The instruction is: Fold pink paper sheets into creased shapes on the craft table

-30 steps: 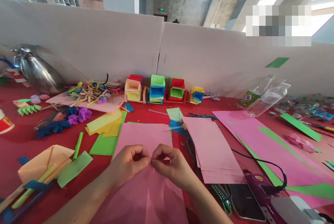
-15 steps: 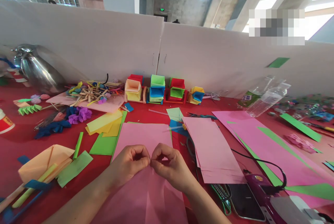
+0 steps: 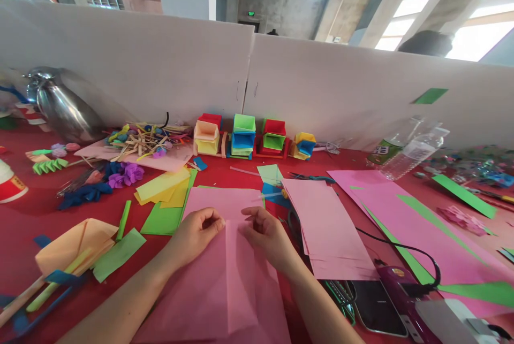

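A sheet of pink paper (image 3: 204,274) with upright creases lies in front of me, over more pink paper (image 3: 220,198). My left hand (image 3: 196,234) pinches its top edge between thumb and forefinger, left of a crease. My right hand (image 3: 267,234) is at the same edge just to the right, thumb in front and the bent forefinger above. Its grip looks looser, and its fingertips partly hide the edge. A narrow folded strip of the sheet shows between the hands.
Right of my hands lie a pink paper stack (image 3: 327,226), a phone (image 3: 379,306) and a purple glue gun (image 3: 401,282) with its cable. Small coloured paper boxes (image 3: 243,140) line the white partition (image 3: 160,60). A peach paper piece (image 3: 76,242) and a metal jug (image 3: 66,108) stand left.
My hands have moved apart from where their fingertips met. The right hand has shifted right and its fingers have loosened; the folded strip now shows between them.
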Demonstrator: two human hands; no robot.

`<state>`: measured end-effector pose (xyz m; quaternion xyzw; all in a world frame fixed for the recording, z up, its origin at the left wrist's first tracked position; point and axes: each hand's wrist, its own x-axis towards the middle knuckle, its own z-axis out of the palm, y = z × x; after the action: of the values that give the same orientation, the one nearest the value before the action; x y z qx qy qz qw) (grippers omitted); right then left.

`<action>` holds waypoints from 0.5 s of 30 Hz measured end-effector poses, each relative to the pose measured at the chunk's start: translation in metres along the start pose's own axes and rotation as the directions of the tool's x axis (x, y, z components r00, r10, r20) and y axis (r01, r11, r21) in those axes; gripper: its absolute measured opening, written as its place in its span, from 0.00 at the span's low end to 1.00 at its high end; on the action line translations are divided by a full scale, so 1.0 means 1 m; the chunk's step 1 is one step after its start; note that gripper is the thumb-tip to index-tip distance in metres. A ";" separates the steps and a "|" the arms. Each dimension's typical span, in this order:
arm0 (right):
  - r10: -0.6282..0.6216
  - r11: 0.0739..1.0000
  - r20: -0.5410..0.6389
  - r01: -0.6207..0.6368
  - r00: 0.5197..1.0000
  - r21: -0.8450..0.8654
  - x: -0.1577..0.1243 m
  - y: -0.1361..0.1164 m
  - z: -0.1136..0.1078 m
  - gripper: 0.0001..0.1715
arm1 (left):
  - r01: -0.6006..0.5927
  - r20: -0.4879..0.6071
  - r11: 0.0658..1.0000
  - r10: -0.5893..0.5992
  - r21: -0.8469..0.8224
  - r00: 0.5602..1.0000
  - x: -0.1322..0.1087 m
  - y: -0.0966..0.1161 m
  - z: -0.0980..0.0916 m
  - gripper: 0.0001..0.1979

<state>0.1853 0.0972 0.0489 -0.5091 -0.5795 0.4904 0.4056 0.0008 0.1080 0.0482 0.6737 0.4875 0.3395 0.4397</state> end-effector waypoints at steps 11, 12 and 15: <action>-0.270 0.788 -0.068 0.180 0.961 -0.589 0.016 0.032 0.003 0.15 | -0.345 0.320 0.547 0.144 0.763 0.936 -0.010 -0.021 0.011 0.27; -0.273 0.752 -0.062 0.173 0.960 -0.636 0.016 0.032 0.004 0.15 | -0.352 0.338 0.518 0.125 0.780 0.933 -0.010 -0.023 0.012 0.27; -0.275 0.599 -0.038 0.140 0.961 -0.789 0.014 0.031 0.006 0.15 | -0.364 0.355 0.471 0.112 0.804 0.928 -0.007 -0.030 0.013 0.26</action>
<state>0.1828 0.1105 0.0164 -0.5996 -0.7559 0.0992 0.2432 -0.0003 0.1018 0.0151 0.9005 0.4308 0.0224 0.0541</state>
